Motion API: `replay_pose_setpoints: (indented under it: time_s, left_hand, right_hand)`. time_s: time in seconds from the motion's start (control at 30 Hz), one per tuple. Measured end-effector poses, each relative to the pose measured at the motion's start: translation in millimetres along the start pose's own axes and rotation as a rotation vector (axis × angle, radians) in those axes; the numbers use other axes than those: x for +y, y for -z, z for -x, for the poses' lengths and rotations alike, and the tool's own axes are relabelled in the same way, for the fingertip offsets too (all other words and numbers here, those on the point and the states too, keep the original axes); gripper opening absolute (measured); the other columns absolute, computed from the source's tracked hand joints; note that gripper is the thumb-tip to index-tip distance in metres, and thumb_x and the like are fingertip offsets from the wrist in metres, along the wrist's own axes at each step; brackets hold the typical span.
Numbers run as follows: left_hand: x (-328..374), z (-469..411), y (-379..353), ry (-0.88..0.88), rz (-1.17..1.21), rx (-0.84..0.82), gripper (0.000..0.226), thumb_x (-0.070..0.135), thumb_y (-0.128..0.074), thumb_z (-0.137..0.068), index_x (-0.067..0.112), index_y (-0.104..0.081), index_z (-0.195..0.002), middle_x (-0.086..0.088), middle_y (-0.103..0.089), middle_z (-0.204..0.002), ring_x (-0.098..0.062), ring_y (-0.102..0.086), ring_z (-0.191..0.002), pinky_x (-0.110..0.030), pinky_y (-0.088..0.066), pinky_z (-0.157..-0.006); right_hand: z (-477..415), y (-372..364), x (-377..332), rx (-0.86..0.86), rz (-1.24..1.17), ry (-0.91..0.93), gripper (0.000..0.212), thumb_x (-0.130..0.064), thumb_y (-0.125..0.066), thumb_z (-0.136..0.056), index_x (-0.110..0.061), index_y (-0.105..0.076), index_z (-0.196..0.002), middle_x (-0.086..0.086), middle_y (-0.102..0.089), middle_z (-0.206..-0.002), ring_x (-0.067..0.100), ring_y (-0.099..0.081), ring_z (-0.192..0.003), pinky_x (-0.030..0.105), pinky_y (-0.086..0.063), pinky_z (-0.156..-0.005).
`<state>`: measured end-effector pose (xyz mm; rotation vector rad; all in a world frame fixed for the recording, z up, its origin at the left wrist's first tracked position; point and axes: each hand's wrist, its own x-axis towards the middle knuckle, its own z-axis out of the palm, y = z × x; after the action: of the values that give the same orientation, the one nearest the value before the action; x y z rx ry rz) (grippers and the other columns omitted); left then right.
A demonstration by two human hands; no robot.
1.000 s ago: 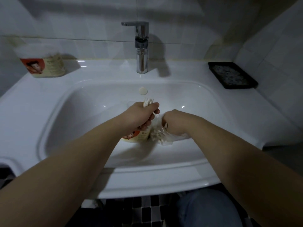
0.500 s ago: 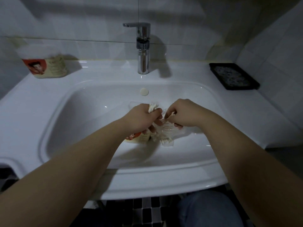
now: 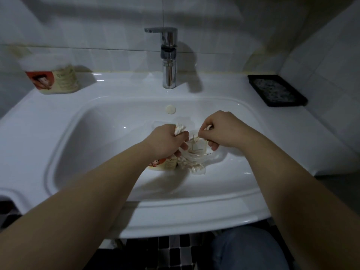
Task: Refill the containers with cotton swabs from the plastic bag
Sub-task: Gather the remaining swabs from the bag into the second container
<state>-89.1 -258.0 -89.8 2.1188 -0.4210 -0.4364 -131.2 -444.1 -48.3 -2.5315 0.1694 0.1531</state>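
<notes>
Over the white sink basin (image 3: pixel 93 145) my left hand (image 3: pixel 165 141) is closed around a bunch of cotton swabs (image 3: pixel 180 129), whose white tips stick out above the fist. Under that hand a round container (image 3: pixel 162 164) with a red picture label is partly hidden. Beside it hangs a clear plastic bag (image 3: pixel 194 159) holding several swabs. My right hand (image 3: pixel 220 131) pinches a few swabs at the bag's mouth, their sticks slanting down into it. A second container (image 3: pixel 52 78) of the same kind stands on the back left rim.
A chrome tap (image 3: pixel 168 61) rises at the back centre above a round overflow cap (image 3: pixel 170 109). A black soap tray (image 3: pixel 276 90) lies on the right rim beside the tiled wall. My jeans-clad knee (image 3: pixel 247 248) shows below the sink's front edge.
My right hand has risen out of the plastic bag and moved up and to the right, drawing a few swabs with it. My left hand has stayed closed on its bunch.
</notes>
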Motion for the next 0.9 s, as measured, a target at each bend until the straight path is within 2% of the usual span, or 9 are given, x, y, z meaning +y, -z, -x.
replay_pose_setpoints:
  time_s: [0.17,0.33,0.43,0.57,0.63,0.7,0.8,0.9]
  left_hand:
    - [-2.0,-2.0,-0.1,-0.016,-0.014,0.015,0.019,0.027,-0.052,-0.103,0.014,-0.065,-0.103,0.004,-0.076,-0.084,-0.007,-0.066,-0.053,-0.018,-0.046,-0.046]
    - [-1.7,-2.5,0.3,0.026,0.013,0.011,0.018,0.031,-0.049,-0.105,0.018,-0.062,-0.101,0.001,-0.077,-0.086,-0.011,-0.069,-0.057,-0.020,-0.047,-0.046]
    - [-0.1,-2.8,0.7,0.057,0.089,0.023,0.022,0.033,-0.048,-0.104,0.016,-0.061,-0.107,-0.001,-0.078,-0.088,-0.014,-0.068,-0.058,-0.023,-0.048,-0.046]
    - [2.5,-1.6,0.9,0.094,0.242,0.039,0.026,0.036,-0.050,-0.104,0.016,-0.064,-0.114,0.000,-0.076,-0.099,-0.012,-0.068,-0.059,-0.023,-0.049,-0.048]
    - [5.7,1.9,1.3,0.082,0.303,-0.013,0.023,0.035,-0.051,-0.105,0.020,-0.066,-0.112,0.003,-0.076,-0.102,-0.011,-0.072,-0.068,-0.025,-0.052,-0.053]
    - [7.7,5.1,2.3,0.067,0.372,-0.084,0.021,0.029,-0.052,-0.106,0.016,-0.068,-0.113,-0.001,-0.078,-0.102,-0.012,-0.071,-0.073,-0.024,-0.052,-0.055]
    - [7.9,7.1,5.4,0.038,0.382,-0.116,0.018,0.018,-0.057,-0.104,0.010,-0.070,-0.114,-0.010,-0.077,-0.101,-0.010,-0.068,-0.070,-0.023,-0.052,-0.056]
    - [7.8,6.5,7.8,0.019,0.394,-0.115,0.017,0.013,-0.059,-0.103,0.010,-0.072,-0.113,-0.008,-0.077,-0.094,-0.008,-0.066,-0.062,-0.021,-0.052,-0.055]
  right_hand:
    - [0.1,2.1,0.2,0.055,-0.065,0.009,0.007,-0.018,-0.068,-0.093,-0.021,-0.074,-0.094,0.000,-0.075,-0.066,0.010,-0.074,-0.058,0.028,-0.057,-0.071]
    - [0.2,8.1,-0.4,0.134,-0.135,-0.032,0.010,-0.017,-0.064,-0.093,-0.020,-0.073,-0.092,0.001,-0.075,-0.068,0.010,-0.073,-0.058,0.023,-0.049,-0.062]
    - [-0.4,11.1,1.5,0.179,-0.198,-0.048,0.008,-0.017,-0.066,-0.093,-0.019,-0.073,-0.090,0.001,-0.074,-0.063,0.012,-0.073,-0.056,0.024,-0.050,-0.064]
    - [0.4,11.2,3.9,0.135,-0.207,-0.002,0.008,-0.017,-0.067,-0.093,-0.020,-0.074,-0.090,-0.001,-0.074,-0.064,0.014,-0.074,-0.058,0.031,-0.057,-0.073]
    - [1.1,8.7,2.3,0.098,-0.222,0.046,0.009,-0.016,-0.068,-0.094,-0.021,-0.075,-0.091,0.000,-0.075,-0.066,0.016,-0.074,-0.060,0.034,-0.059,-0.075]
    - [-0.1,6.0,1.6,0.075,-0.242,0.080,0.009,-0.015,-0.068,-0.094,-0.020,-0.075,-0.092,0.003,-0.075,-0.068,0.018,-0.075,-0.062,0.035,-0.059,-0.077]
    - [-1.9,5.6,2.8,0.060,-0.289,0.066,0.009,-0.011,-0.069,-0.093,-0.017,-0.075,-0.095,0.009,-0.075,-0.072,0.022,-0.076,-0.066,0.035,-0.061,-0.076]
    - [-1.0,7.4,1.8,0.035,-0.433,0.007,0.009,-0.002,-0.069,-0.093,-0.008,-0.074,-0.097,0.020,-0.073,-0.081,0.024,-0.075,-0.066,0.031,-0.063,-0.071]
